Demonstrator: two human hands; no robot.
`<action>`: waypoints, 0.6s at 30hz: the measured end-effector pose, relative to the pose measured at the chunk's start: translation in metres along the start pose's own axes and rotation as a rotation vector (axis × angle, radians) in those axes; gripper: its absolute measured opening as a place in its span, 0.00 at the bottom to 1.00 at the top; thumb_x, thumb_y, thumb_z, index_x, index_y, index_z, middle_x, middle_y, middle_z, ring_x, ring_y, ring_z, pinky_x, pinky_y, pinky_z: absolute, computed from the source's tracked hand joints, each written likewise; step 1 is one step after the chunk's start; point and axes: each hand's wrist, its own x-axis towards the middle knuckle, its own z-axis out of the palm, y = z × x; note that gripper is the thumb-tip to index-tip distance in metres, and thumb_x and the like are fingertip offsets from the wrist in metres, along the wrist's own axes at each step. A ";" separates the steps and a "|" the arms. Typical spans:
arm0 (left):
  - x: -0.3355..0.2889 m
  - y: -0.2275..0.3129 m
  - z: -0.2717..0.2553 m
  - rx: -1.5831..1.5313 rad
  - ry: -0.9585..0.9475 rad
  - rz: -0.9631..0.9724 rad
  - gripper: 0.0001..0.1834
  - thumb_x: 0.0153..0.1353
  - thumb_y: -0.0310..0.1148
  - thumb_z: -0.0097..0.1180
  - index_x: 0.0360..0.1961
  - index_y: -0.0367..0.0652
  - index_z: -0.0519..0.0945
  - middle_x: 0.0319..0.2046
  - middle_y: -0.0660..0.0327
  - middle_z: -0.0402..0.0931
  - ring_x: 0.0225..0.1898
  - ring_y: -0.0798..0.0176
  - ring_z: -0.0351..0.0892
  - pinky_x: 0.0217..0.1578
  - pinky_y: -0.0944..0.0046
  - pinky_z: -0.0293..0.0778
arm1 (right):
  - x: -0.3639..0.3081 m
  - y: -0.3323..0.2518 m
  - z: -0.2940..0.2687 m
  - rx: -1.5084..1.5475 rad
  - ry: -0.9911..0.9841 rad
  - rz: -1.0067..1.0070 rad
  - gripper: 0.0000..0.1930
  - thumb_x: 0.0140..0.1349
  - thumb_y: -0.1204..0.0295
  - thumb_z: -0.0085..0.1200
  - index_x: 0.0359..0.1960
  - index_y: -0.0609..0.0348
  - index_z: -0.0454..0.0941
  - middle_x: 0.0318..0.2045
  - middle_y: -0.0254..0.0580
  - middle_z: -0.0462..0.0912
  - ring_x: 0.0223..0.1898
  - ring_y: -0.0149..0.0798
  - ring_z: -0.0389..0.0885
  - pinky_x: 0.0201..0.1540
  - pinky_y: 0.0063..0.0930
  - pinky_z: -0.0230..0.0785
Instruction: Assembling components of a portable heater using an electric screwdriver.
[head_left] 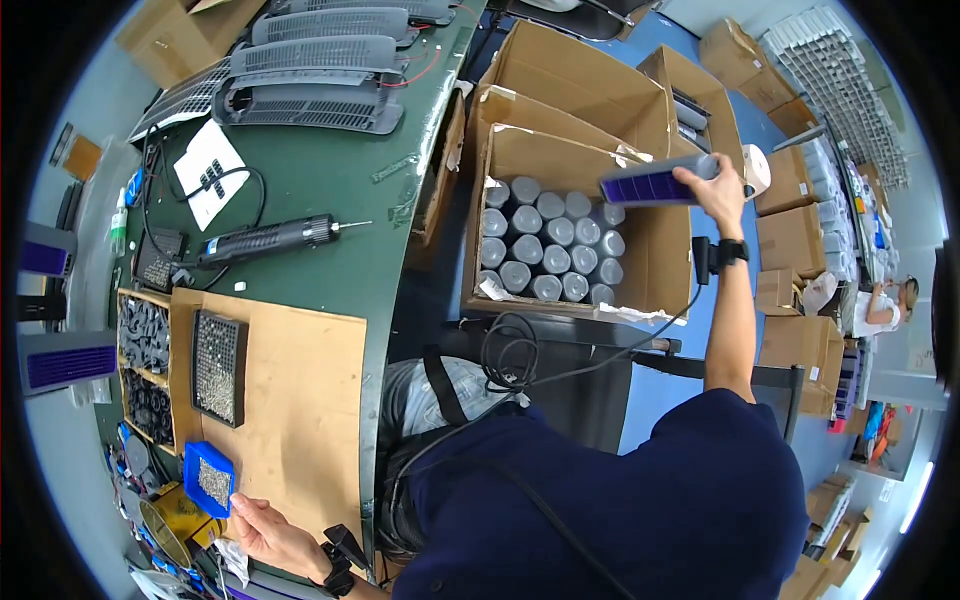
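Note:
My right hand is raised at the right, its fingers wrapped round one end of a long grey housing with a purple panel. The housing hangs over an open cardboard box packed with several grey round-ended pieces. At the lower left, my left hand has its fingers drawn together at the corner of a small blue tray. Small metal screws fill that tray. Whether anything is between those fingertips is too small to tell.
A black electric screwdriver lies on the green workbench, its cable looping around. Beside a brown board are a black screw holder and a divided box of black parts. Grey slotted housings line the far end.

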 end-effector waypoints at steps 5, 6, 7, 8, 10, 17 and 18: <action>-0.006 -0.009 0.006 0.150 -0.027 0.069 0.22 0.68 0.45 0.52 0.18 0.46 0.67 0.16 0.73 0.57 0.18 0.80 0.50 0.19 0.74 0.44 | -0.025 0.040 0.066 -0.249 -0.155 0.264 0.41 0.37 0.52 0.71 0.55 0.52 0.66 0.52 0.59 0.71 0.48 0.61 0.77 0.49 0.47 0.73; -0.007 -0.011 0.007 0.154 -0.029 0.097 0.22 0.68 0.44 0.52 0.18 0.45 0.67 0.16 0.73 0.57 0.18 0.80 0.50 0.19 0.74 0.45 | -0.033 0.047 0.074 -0.260 -0.165 0.288 0.41 0.37 0.53 0.71 0.54 0.51 0.66 0.52 0.59 0.70 0.48 0.61 0.78 0.49 0.47 0.74; -0.009 -0.007 0.011 0.160 -0.036 0.097 0.22 0.68 0.44 0.52 0.18 0.45 0.67 0.16 0.73 0.57 0.18 0.80 0.50 0.19 0.74 0.45 | -0.040 0.054 0.081 -0.273 -0.173 0.315 0.41 0.37 0.54 0.71 0.54 0.50 0.65 0.51 0.58 0.70 0.47 0.61 0.78 0.48 0.47 0.74; -0.013 -0.001 0.016 0.196 -0.044 0.100 0.23 0.68 0.44 0.52 0.18 0.43 0.67 0.15 0.72 0.57 0.18 0.79 0.51 0.19 0.73 0.45 | -0.044 0.064 0.088 -0.307 -0.220 0.335 0.41 0.37 0.55 0.72 0.54 0.50 0.63 0.50 0.57 0.70 0.47 0.59 0.79 0.48 0.46 0.74; -0.017 0.001 0.023 0.239 -0.058 0.102 0.24 0.68 0.43 0.53 0.17 0.41 0.67 0.14 0.70 0.58 0.18 0.78 0.51 0.20 0.72 0.45 | -0.049 0.065 0.096 -0.332 -0.303 0.386 0.43 0.38 0.54 0.72 0.56 0.50 0.62 0.51 0.56 0.70 0.48 0.59 0.78 0.50 0.46 0.73; -0.019 -0.009 0.042 0.402 -0.120 0.250 0.26 0.68 0.42 0.52 0.15 0.38 0.66 0.14 0.69 0.55 0.20 0.75 0.51 0.22 0.69 0.47 | -0.056 0.128 0.156 -0.389 -0.705 0.517 0.49 0.36 0.55 0.73 0.61 0.57 0.58 0.56 0.59 0.73 0.57 0.56 0.73 0.57 0.45 0.69; -0.020 -0.008 0.044 0.468 -0.120 0.239 0.27 0.68 0.42 0.52 0.15 0.38 0.66 0.14 0.69 0.54 0.20 0.74 0.50 0.22 0.68 0.46 | -0.060 0.109 0.159 -0.397 -0.775 0.571 0.50 0.36 0.54 0.73 0.61 0.58 0.59 0.57 0.60 0.72 0.59 0.54 0.72 0.60 0.44 0.67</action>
